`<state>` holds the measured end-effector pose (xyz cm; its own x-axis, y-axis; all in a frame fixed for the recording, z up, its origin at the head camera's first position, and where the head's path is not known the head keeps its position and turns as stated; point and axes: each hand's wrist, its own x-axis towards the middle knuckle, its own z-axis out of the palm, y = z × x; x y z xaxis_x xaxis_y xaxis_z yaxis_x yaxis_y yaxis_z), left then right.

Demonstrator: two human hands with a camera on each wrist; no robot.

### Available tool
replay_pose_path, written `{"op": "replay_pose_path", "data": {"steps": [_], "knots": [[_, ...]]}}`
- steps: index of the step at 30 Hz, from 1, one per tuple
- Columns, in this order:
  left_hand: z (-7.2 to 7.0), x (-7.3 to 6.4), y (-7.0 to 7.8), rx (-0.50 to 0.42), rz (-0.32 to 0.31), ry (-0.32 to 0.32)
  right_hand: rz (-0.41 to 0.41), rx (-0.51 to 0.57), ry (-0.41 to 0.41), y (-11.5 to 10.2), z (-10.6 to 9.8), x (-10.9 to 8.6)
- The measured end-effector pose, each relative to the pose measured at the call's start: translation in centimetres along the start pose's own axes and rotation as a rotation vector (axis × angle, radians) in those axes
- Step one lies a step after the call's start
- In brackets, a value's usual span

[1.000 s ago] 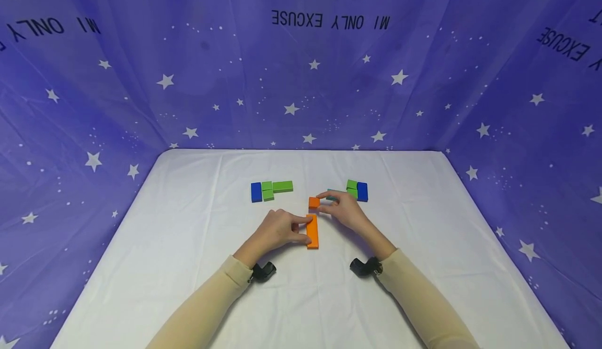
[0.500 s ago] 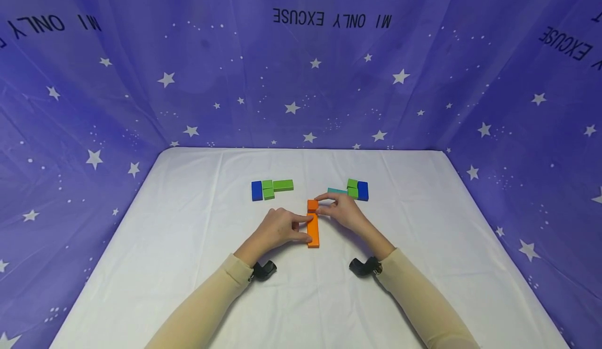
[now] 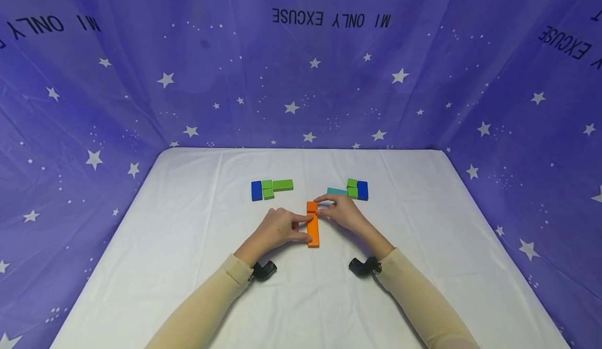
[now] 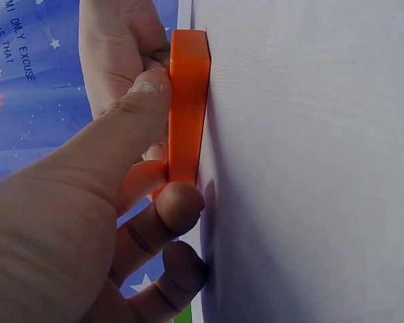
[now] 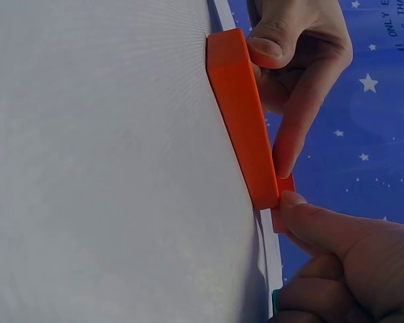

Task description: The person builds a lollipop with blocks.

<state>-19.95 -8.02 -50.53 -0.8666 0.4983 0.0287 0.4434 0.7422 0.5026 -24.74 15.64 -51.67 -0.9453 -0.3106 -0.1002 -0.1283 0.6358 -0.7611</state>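
An orange long block [image 3: 313,231] lies on the white cloth, pointing away from the person. My left hand [image 3: 281,226] holds it from the left, thumb near its near end and index finger near its far end. At that far end sits a small orange block [image 3: 312,206], lined up with the long one. My right hand [image 3: 347,210] pinches the small block from the right between thumb and index finger. In the right wrist view the right thumb [image 5: 310,212] presses by the small block, which the long block partly covers.
Back left, a blue block [image 3: 256,190], two small green blocks and a long green block [image 3: 283,185] form a row. Back right, a teal block [image 3: 336,191], small green blocks [image 3: 352,183] and a blue block [image 3: 362,190] stand behind the right hand. A starry purple curtain [image 3: 291,77] surrounds the table.
The right hand has brought the small orange block nearer and slightly left, closing the gap to the long block's far end. The left hand has stayed in place on the long block.
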Motion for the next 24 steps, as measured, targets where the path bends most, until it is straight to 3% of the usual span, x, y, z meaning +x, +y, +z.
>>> {"op": "replay_pose_path", "data": {"steps": [24], "knots": [[-0.19,-0.13,-0.02,-0.015,0.026,0.02,0.009,-0.023,-0.021,0.04,-0.02,-0.02]]}}
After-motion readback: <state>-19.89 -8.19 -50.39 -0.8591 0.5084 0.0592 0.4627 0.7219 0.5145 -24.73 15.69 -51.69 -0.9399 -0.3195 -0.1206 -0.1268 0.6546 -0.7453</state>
